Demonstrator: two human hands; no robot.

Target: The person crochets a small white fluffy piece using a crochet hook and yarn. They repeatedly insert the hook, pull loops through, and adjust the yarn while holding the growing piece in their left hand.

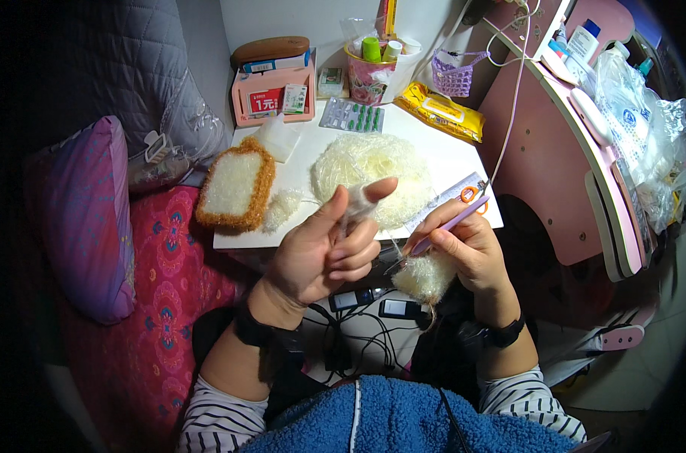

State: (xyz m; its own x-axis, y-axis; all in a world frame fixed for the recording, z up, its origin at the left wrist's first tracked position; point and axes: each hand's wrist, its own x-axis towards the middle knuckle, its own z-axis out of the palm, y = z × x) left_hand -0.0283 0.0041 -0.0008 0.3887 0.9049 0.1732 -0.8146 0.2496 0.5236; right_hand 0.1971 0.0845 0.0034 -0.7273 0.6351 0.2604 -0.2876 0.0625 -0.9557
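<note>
My left hand [326, 249] is raised over the table's front edge, thumb and index finger up and the other fingers curled. A white wrap [361, 204] circles its index finger, and pale yarn runs down into the curled fingers. My right hand [473, 243] grips a lilac-handled crochet hook [453, 223] and a small fuzzy cream crochet piece [425, 277] with a brown tail hanging below. A strand rises from the hook tip toward the large cream yarn ball [388, 158] behind my hands. To the left lies a toast-shaped crocheted piece [232, 184], cream with brown edging.
A cream tuft [283, 209], a blister pack [351, 115], a pink tray [272, 99], yellow wipes [442, 111], a ruler [442, 198] and orange-handled scissors [470, 194] lie on the white table [303, 170]. A white cable [513, 124] hangs at right. Black cables [343, 328] lie below.
</note>
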